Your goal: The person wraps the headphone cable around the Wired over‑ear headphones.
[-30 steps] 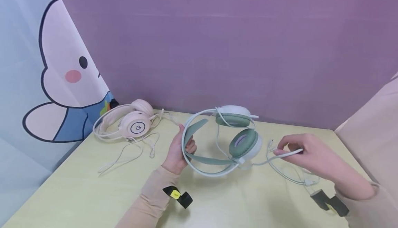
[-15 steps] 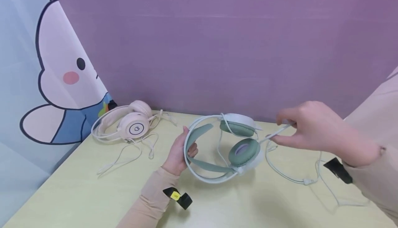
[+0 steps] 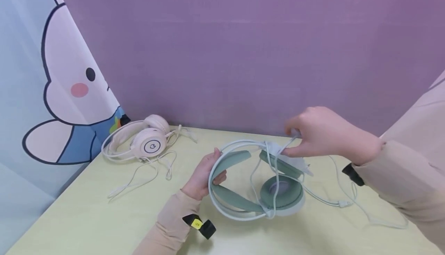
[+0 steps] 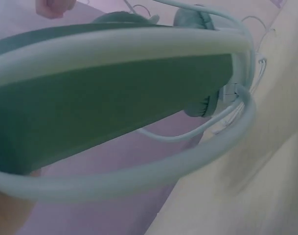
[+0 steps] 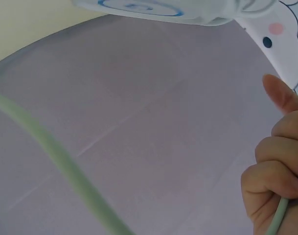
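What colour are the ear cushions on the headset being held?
Sage green, on the white-framed headset; clearest in the head view.

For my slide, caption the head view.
Left hand grips the green headset's headband while the right hand pinches its cable above an earcup; pink headphones lie nearby.

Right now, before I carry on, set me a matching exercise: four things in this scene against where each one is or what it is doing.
Things:
1. left hand
2. right hand
3. green headset
4. pink headset

States:
A. lies untouched on the table, near the cartoon curtain
B. grips the green headset's headband
C. pinches the pale cable above the ear cups
D. held between both hands, one ear cup facing up

Pairs: 1-B, 2-C, 3-D, 4-A
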A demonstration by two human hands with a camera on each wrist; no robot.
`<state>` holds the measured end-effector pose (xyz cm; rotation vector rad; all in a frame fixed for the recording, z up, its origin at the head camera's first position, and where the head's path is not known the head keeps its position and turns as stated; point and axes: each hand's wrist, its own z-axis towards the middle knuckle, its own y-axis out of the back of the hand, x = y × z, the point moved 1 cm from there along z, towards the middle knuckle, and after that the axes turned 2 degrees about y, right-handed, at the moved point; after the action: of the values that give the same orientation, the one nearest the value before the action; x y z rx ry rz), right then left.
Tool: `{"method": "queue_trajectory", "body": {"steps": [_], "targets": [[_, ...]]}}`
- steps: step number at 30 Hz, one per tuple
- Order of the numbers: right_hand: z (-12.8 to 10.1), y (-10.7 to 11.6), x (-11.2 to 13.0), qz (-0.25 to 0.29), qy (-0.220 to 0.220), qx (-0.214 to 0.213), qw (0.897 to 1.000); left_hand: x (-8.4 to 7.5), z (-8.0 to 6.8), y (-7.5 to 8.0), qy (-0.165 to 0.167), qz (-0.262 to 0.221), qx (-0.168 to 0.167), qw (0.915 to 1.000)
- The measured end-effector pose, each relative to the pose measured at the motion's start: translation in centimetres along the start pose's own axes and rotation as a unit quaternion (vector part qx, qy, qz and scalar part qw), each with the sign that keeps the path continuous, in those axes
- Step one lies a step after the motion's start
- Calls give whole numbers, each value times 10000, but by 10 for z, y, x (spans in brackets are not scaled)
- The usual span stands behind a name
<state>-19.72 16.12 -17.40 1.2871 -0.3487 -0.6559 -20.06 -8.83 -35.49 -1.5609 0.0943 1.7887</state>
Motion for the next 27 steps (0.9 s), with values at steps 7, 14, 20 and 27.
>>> {"method": "queue_trajectory", "body": {"steps": [7, 14, 20, 27], "targets": [[7, -14, -8, 427, -133, 404, 9982, 0, 0, -2, 73, 277, 450, 9986], [10, -31, -21, 1133, -203, 641, 9913, 1, -3, 0, 49, 53, 975, 9952], [12, -41, -31, 2184, -211, 1047, 9700, 0, -5, 2, -1, -32, 1519, 9884], [8, -54, -43, 3160, -727, 1273, 9373, -3, -4, 4, -361, -479, 1761, 9825]]}}
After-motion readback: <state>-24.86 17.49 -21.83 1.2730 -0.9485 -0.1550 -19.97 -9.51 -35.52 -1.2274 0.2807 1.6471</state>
